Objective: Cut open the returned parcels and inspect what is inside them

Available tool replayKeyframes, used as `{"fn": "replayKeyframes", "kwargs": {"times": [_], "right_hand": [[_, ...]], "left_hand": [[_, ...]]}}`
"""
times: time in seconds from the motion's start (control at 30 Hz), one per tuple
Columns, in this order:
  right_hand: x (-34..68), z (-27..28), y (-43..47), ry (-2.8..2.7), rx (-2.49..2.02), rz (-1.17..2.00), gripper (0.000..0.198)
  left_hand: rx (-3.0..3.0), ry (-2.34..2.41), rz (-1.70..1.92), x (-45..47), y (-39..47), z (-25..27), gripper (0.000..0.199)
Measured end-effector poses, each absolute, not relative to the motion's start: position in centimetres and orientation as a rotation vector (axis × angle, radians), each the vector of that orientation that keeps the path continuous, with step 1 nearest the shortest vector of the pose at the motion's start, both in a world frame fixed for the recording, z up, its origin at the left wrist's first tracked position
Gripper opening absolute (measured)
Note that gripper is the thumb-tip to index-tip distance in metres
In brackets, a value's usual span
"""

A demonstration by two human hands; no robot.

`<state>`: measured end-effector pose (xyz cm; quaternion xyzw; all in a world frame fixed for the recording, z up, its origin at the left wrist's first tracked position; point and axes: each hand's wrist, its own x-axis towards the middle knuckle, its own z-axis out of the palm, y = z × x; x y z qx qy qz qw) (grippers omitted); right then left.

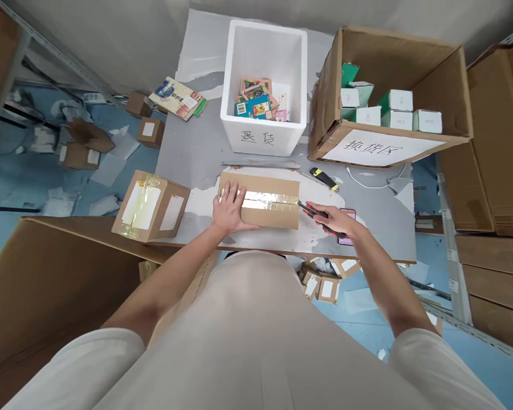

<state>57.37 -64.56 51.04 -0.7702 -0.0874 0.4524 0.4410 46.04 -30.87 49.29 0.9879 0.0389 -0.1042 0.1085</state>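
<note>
A long brown cardboard box (277, 218) lies on the table, a shiny strip of clear tape running along its top. My left hand (229, 209) rests flat over the left end of this box, fingers spread and pressing on it. In my right hand (331, 218) is a black and red utility knife (311, 209), the fingers closed round its handle. Its tip meets the right end of the box at the taped seam. A phone (347, 221) with a lit screen lies partly under my right wrist. Behind it sits a second, black and yellow utility knife (324, 179).
A white foam bin (263, 136) with small boxes and a large carton (325, 119) with green-white boxes stand at the back. A taped parcel (154, 208) sits at the left front edge, books (177, 98) at the back left. A white cable (367, 185) lies at right.
</note>
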Motion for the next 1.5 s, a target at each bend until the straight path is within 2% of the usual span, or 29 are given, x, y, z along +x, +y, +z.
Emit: {"fn": "replayKeyframes", "kwargs": {"times": [0.3,0.7,0.97,1.07,1.13,1.2,1.3,1.37,1.4,1.5], "right_hand": [[54.1,50.6,-64.4,-0.074,-1.836,1.043,0.067],[48.9,49.5,-62.7,-0.002,-1.854,0.796,0.074],[47.6,49.7,-64.3,-0.012,-1.845,0.805,0.073],[46.7,48.9,-65.6,0.083,-1.82,0.702,0.082],[46.2,48.0,-65.9,0.177,-1.779,0.548,0.095],[46.3,46.9,-65.2,0.261,-1.724,0.377,0.1],[47.2,45.1,-62.3,0.297,-1.64,0.265,0.08],[48.0,44.2,-60.0,0.282,-1.583,0.3,0.07],[48.2,43.9,-59.0,0.278,-1.568,0.328,0.067],[48.6,43.6,-57.1,0.295,-1.581,0.348,0.058]], "left_hand": [[2.945,0.176,-0.33,46.2,-31.2,49.1,0.111],[2.958,0.215,-0.362,46.6,-31.6,49.1,0.122],[2.921,0.153,-0.29,46.5,-31.4,48.7,0.123],[2.876,0.147,-0.232,46.4,-31.3,49.0,0.124],[2.834,0.135,-0.157,46.1,-31.1,49.2,0.123],[2.794,0.15,-0.048,45.3,-30.5,49.2,0.123],[2.656,0.282,0.11,43.1,-29.1,47.9,0.127],[2.468,0.39,0.116,41.4,-28.1,46.1,0.129],[2.359,0.412,0.067,40.7,-27.7,45.1,0.125],[2.037,0.402,-0.039,39.3,-27.1,42.7,0.087]]}}
